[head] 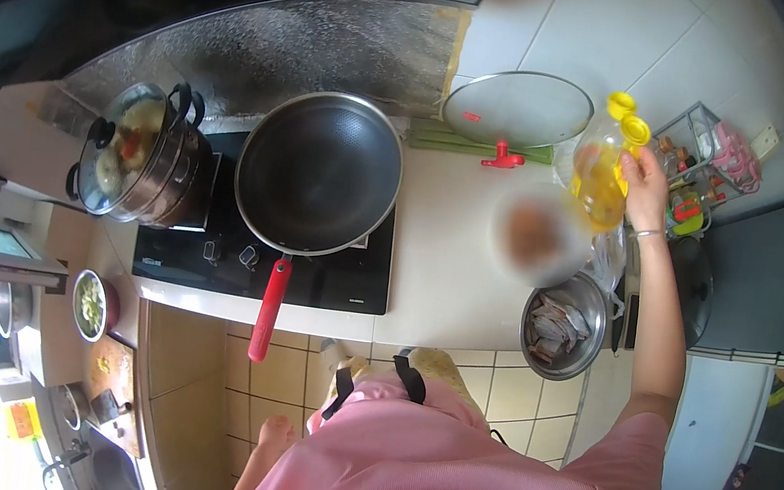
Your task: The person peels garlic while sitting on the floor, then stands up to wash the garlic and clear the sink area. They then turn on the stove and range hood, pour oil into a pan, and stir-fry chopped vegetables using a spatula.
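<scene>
My right hand point(644, 186) grips the handle of a plastic bottle of yellow oil point(593, 179), with its yellow cap flipped up, at the right back of the counter. My left hand point(278, 432) hangs low beside my body, away from the counter; it seems to hold nothing, its fingers loosely curled. A dark wok point(319, 175) with a red handle point(270, 310) stands on the black gas hob and looks bare inside. Near the bottle is a blurred round patch with a brown middle point(532, 235). Below that, a steel bowl point(601, 334) holds raw shrimp point(557, 327).
A lidded steamer pot point(169, 176) stands on the hob's left side. Against the back wall leans a glass lid point(520, 109) with a red knob, by green stalks point(426, 137). A wire rack point(694, 126) holds condiments at right. A bowl of chopped greens point(89, 305) and a cutting board point(111, 371) are at left.
</scene>
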Demonstrator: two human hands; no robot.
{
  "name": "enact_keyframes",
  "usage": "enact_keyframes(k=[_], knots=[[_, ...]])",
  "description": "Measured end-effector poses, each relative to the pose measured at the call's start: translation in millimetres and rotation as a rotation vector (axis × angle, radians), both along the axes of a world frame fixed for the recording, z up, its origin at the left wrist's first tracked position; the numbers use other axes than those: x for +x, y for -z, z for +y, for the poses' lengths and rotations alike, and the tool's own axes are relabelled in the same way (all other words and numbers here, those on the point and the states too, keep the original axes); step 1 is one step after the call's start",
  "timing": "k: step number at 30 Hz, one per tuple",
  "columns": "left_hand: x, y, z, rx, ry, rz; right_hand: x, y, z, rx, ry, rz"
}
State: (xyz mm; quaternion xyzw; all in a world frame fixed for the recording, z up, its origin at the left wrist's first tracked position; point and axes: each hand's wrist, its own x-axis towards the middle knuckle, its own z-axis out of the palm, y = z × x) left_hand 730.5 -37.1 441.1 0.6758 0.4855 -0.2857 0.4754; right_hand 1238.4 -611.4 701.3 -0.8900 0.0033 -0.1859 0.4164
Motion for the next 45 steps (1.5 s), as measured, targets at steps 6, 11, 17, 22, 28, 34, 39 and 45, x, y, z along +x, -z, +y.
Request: enact_keyframes(k=[6,11,17,22,28,34,39,45], knots=[[-35.3,68.6,25.6,-0.127,-0.188,-0.079,-47.3,-20.7,117.3,0.078,-0.231,0.211],[-62.1,85.7,42.8,-0.230,-0.326,-0.067,-71.4,5.6,213.6,-0.234,-0.326,0.277],[-87.0,94.5,56.3,-0.240,-0.410,-0.065,-77.5,19.1,289.0,-0.459,-0.371,0.361],[-104.9,101.6,59.8,-0.226,-0.486,-0.031,-68.3,11.9,334.2,-0.674,-0.370,0.385],[-112.1,103.7,54.4,-0.243,-0.506,-0.020,-55.7,5.6,360.3,-0.848,-0.356,0.465],[-114.8,103.9,55.3,-0.232,-0.531,-0.028,-52.4,-3.6,379.5,-0.933,-0.352,0.503],[-109.1,94.7,57.6,-0.219,-0.530,-0.017,-46.7,-1.5,379.9,-0.978,-0.362,0.502],[-107.8,91.5,56.9,-0.225,-0.541,-0.027,-42.0,0.1,380.5,-1.012,-0.365,0.504]])
